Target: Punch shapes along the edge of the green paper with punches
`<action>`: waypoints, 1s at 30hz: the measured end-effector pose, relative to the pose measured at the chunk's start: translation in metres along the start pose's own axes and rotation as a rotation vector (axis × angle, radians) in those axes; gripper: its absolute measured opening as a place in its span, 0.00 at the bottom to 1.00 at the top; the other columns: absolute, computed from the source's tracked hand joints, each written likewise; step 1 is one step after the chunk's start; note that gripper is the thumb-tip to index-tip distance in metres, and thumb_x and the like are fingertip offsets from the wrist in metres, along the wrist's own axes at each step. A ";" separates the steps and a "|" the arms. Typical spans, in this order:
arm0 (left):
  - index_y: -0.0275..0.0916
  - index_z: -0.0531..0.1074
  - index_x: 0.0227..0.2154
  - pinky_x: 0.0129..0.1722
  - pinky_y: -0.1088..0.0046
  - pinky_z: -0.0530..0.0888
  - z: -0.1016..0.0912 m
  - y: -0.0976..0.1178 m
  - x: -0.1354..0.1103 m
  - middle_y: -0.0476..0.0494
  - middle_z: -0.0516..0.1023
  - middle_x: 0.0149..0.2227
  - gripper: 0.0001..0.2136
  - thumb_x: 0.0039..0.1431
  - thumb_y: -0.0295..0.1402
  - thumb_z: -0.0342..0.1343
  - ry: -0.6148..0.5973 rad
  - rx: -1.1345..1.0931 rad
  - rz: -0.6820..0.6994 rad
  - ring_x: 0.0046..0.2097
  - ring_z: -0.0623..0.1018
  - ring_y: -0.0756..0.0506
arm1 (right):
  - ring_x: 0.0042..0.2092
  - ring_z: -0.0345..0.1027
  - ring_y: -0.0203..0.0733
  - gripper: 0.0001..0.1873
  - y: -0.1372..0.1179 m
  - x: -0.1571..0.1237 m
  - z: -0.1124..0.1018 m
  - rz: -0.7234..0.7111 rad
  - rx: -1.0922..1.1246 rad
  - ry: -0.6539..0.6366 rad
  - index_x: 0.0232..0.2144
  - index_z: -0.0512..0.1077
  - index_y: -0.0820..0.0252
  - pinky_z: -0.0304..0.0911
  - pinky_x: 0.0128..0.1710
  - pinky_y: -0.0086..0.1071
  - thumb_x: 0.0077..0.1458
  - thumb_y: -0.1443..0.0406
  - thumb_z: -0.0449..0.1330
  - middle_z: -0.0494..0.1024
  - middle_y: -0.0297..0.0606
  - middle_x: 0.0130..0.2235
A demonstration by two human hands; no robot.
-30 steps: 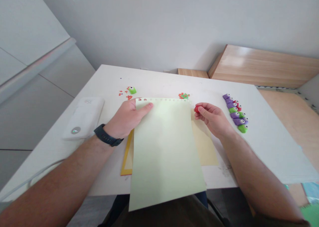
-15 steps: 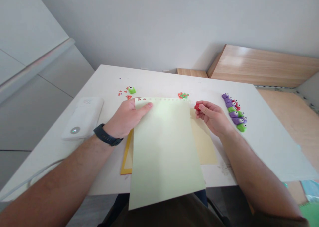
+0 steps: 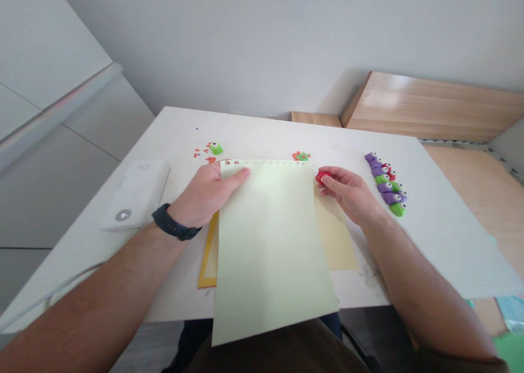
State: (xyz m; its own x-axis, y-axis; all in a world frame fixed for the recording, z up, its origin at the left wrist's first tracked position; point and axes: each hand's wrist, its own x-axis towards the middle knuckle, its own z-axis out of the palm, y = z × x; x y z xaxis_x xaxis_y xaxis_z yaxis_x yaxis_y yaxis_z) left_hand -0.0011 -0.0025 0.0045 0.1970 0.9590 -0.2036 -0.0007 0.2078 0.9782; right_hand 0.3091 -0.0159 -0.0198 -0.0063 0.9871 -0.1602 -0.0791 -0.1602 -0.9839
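Pinning the pale green sheet (image 3: 270,242) near its far left corner, the left hand (image 3: 207,195) is laid with the thumb on top and the fingers underneath, so the paper is pinched there. The sheet lies over a yellow sheet (image 3: 335,236) on the white table (image 3: 434,225), and its near edge hangs past the table edge. A small red punch (image 3: 323,176) is gripped between thumb and fingertips of the right hand (image 3: 347,195), just beside the far right corner. The paper is judged light, limp and easily creased, best held flat near an edge. The punch is judged rigid and light, best gripped by its sides. A row of purple and green punches (image 3: 387,184) lies to the right.
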 end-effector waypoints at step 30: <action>0.42 0.80 0.45 0.43 0.59 0.82 -0.002 -0.002 0.001 0.43 0.85 0.44 0.17 0.53 0.40 0.68 -0.030 -0.018 -0.008 0.42 0.84 0.36 | 0.38 0.69 0.39 0.17 0.001 -0.004 0.001 -0.013 0.013 -0.107 0.44 0.79 0.56 0.65 0.38 0.35 0.54 0.57 0.72 0.79 0.38 0.40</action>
State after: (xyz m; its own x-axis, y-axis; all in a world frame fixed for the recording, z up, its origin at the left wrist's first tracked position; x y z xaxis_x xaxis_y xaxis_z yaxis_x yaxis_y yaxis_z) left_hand -0.0032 -0.0018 0.0023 0.2262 0.9511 -0.2102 -0.0163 0.2195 0.9755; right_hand 0.3085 -0.0199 -0.0202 -0.1113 0.9843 -0.1371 -0.0933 -0.1477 -0.9846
